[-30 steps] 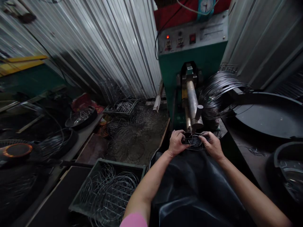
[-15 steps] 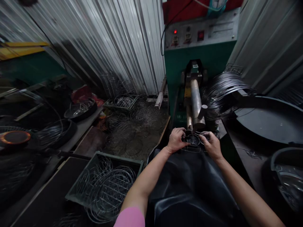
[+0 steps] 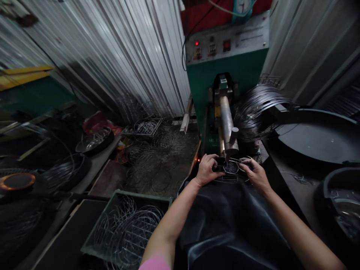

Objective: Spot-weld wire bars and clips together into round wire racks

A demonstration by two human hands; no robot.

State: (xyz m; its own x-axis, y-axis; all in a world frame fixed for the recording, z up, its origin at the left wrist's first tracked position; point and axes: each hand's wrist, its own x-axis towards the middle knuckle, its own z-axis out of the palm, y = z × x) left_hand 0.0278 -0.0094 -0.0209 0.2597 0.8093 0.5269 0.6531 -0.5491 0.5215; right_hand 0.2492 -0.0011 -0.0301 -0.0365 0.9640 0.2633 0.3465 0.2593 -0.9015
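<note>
Under the tip of a spot welder's metal arm, both hands are at a small round wire piece. My left hand pinches its left side, thumb toward me and fingers behind. On the other side, my right hand has its thumb and fingertips closed on a thin wire that reaches in toward the welder tip. Fine detail where wire and tip meet is too small and dark to make out. A black apron covers the lap just below the wire piece.
The green machine body stands ahead. To its right are a wire coil, a wide shallow pan and a dark tub. At left, a green crate holds wire rings, and loose wire rings lie on the floor.
The view has shifted, so the machine appears further left. My right hand has moved slightly away from my left, still on the wire. Small orange glowing spots now show left of the machine's base.
</note>
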